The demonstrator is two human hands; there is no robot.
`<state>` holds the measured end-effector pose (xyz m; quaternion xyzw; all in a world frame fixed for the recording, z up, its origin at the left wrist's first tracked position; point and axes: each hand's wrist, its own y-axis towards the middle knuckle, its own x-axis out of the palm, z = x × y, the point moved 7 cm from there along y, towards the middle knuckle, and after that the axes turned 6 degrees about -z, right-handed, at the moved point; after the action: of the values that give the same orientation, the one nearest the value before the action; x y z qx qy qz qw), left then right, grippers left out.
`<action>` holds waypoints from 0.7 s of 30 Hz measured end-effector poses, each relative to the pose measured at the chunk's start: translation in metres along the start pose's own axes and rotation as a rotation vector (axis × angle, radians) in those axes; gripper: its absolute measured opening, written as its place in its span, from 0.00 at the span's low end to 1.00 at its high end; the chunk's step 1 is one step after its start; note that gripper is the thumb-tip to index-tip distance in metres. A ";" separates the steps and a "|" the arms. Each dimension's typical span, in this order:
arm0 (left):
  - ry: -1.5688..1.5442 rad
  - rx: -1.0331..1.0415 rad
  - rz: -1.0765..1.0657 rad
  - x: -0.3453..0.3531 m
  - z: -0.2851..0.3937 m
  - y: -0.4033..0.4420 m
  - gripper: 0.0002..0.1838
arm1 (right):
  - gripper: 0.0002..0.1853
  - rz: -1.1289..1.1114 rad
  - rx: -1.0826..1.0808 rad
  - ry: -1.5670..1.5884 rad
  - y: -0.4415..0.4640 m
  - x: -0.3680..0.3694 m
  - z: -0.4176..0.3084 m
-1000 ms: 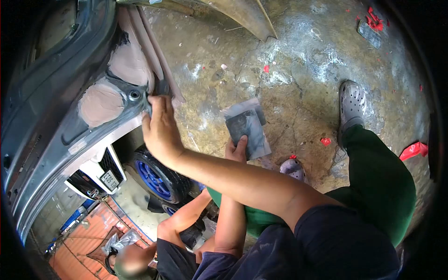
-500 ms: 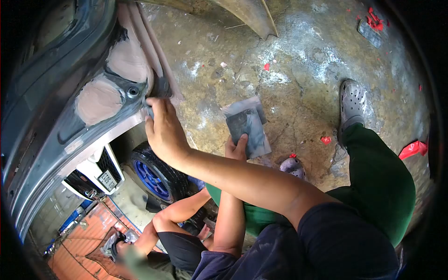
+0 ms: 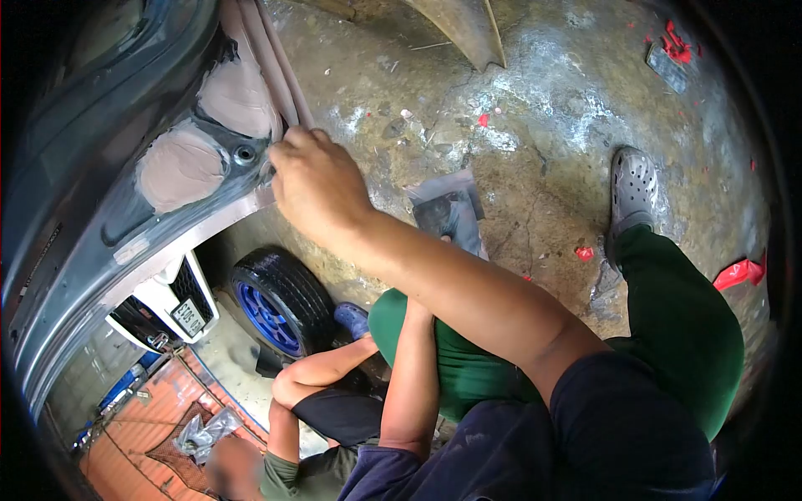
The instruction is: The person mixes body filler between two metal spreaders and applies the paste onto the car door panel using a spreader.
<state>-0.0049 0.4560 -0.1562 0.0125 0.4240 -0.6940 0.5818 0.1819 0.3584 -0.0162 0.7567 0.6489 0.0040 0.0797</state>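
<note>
My right hand (image 3: 324, 182) is closed at the edge of a grey car body panel (image 3: 109, 196), beside a round hole. Whatever its fingers hold is hidden under them. Two broad patches of pinkish body filler (image 3: 182, 167) with ridged surfaces lie on the panel, and a pinkish strip runs along its edge. My left hand (image 3: 446, 238) is mostly covered by my right forearm; only the thumb tip shows. It grips a flat, smeared dark plate (image 3: 447, 213), which has a lighter sheet behind it, above the floor.
A tyre on a blue wheel (image 3: 280, 301) stands below the panel, near a white car front (image 3: 180, 301). Another person (image 3: 326, 417) sits close at the lower left. Red scraps (image 3: 585, 253) and a grey flat piece (image 3: 667, 68) lie on the stained concrete floor (image 3: 551, 125).
My right hand has moved slightly up and right along the panel edge. My right forearm now covers most of my left hand. The other person's head and body have shifted.
</note>
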 end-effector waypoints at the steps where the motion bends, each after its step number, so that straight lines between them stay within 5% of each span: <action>1: -0.023 -0.073 0.004 0.002 0.017 -0.004 0.11 | 0.06 0.038 -0.049 0.005 -0.001 0.003 -0.006; 4: -0.089 -0.247 0.120 0.003 0.041 -0.005 0.06 | 0.11 0.029 -0.083 0.153 -0.008 -0.007 -0.014; 7: -0.111 -0.135 0.133 0.000 0.025 0.000 0.08 | 0.13 0.020 0.093 0.108 -0.007 -0.005 0.005; 9: -0.247 -0.176 0.069 0.005 0.003 0.008 0.09 | 0.13 0.029 -0.012 0.196 -0.010 0.000 -0.007; 14: 0.061 -0.219 0.213 -0.009 0.021 0.008 0.17 | 0.14 0.007 -0.075 0.352 -0.031 -0.014 -0.011; 15: 0.020 -0.076 0.352 -0.007 0.012 0.008 0.20 | 0.14 -0.064 -0.072 0.315 -0.032 -0.017 -0.001; 17: -0.438 -0.067 0.109 -0.028 0.002 0.013 0.17 | 0.14 -0.285 -0.046 0.295 -0.024 -0.032 0.028; 21: -0.643 -0.012 0.185 -0.055 0.002 0.026 0.15 | 0.13 -0.452 -0.188 -0.164 -0.025 -0.080 0.072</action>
<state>0.0349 0.4992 -0.1417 -0.1720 0.2196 -0.6041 0.7465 0.1525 0.2746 -0.0830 0.5794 0.7897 -0.0150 0.2010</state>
